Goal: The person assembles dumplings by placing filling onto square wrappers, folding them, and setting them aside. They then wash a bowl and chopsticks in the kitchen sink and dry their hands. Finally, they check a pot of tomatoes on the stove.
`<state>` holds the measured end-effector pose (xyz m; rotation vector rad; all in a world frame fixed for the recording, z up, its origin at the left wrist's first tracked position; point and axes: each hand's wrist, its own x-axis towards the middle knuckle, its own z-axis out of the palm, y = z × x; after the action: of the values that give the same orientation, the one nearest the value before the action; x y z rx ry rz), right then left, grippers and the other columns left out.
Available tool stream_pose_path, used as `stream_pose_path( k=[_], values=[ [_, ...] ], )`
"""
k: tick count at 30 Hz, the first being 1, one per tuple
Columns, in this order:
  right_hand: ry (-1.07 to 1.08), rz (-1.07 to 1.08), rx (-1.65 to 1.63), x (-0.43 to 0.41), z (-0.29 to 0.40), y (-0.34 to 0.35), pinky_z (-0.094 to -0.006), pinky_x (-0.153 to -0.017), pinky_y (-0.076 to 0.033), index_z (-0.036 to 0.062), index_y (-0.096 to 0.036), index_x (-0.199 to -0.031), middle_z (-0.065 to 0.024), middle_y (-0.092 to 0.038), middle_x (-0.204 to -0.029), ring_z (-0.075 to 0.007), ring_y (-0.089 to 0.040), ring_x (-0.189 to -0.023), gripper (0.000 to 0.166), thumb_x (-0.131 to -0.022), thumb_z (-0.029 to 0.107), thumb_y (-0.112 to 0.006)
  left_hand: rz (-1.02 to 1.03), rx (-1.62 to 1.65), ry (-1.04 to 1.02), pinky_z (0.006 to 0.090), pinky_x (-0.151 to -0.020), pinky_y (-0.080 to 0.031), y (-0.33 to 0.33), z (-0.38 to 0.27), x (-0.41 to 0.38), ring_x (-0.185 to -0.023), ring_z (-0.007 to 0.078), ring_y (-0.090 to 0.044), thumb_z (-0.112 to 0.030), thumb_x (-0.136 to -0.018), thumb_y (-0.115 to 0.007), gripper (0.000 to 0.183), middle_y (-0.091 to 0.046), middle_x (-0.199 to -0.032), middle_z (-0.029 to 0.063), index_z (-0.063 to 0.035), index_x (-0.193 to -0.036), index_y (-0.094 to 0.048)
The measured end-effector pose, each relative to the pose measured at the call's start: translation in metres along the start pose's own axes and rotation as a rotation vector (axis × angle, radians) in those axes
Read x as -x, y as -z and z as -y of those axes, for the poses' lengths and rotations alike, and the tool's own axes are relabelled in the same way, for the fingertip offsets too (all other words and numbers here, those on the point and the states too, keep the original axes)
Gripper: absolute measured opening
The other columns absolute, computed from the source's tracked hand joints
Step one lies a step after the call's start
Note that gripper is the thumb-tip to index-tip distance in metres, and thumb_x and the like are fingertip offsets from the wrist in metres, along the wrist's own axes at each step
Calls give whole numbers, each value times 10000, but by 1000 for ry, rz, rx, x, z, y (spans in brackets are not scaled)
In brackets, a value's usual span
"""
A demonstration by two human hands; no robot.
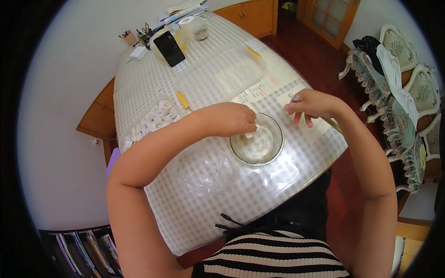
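Observation:
My left hand (231,120) reaches over the left rim of a round clear glass bowl (257,147), its fingers closed on a small white piece, blurred, that cannot be told more exactly. To the right of the bowl, my right hand (309,106) is raised over the table, a small clear object (295,98) between thumb and forefinger; what it is cannot be made out. A crumpled clear plastic bag or wrap (207,172) lies left of the bowl. Beyond my left forearm is a pile of small white wrapped pieces (156,118), partly hidden by the arm.
Past the bowl, a translucent plastic tray or lid (222,71) and written sheets (281,83) lie on the checked tablecloth (243,194). A yellow object (182,100) is near the pile. A black phone (169,48), a cup (200,33) and pens (144,33) stand farther off.

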<state>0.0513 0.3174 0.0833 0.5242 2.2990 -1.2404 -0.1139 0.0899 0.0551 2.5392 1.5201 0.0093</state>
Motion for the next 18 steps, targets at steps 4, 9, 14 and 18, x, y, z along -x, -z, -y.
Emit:
stream_pose_path(
  k=[4,9,14,18],
  values=[
    [44,15,79,-18,8,-34,-292,-510,-447,-38,-627,-848,-104,-650,-671,-150,-557,-453,389,-932,338,-575,-34,-95,66,340,-853,-498,-13,-12,6,-1013,273,-594,-112,-810,-582,104,-652,-975,116,-23,-851,-617],
    [148,-25,278,-47,-1,-58,-345,-544,-487,-49,-633,-727,-107,-601,-530,-194,-592,-473,337,-903,224,-543,116,-173,212,316,-771,-487,-19,-29,0,-835,239,-614,-115,-798,-588,69,-667,-813,95,-51,-809,-612],
    [185,-109,314,-49,-4,-71,-360,-519,-488,-60,-609,-705,-109,-579,-497,-208,-582,-443,333,-910,169,-481,252,-124,345,369,-689,-508,-18,-42,1,-736,282,-649,-84,-803,-581,80,-658,-745,120,-44,-856,-626],
    [149,-251,103,-43,7,-73,-355,-503,-488,-61,-587,-675,-120,-577,-501,-202,-581,-437,347,-915,154,-459,305,-11,478,427,-643,-517,-5,-48,6,-748,321,-664,-69,-833,-554,126,-660,-759,149,-23,-924,-629]
  ],
)
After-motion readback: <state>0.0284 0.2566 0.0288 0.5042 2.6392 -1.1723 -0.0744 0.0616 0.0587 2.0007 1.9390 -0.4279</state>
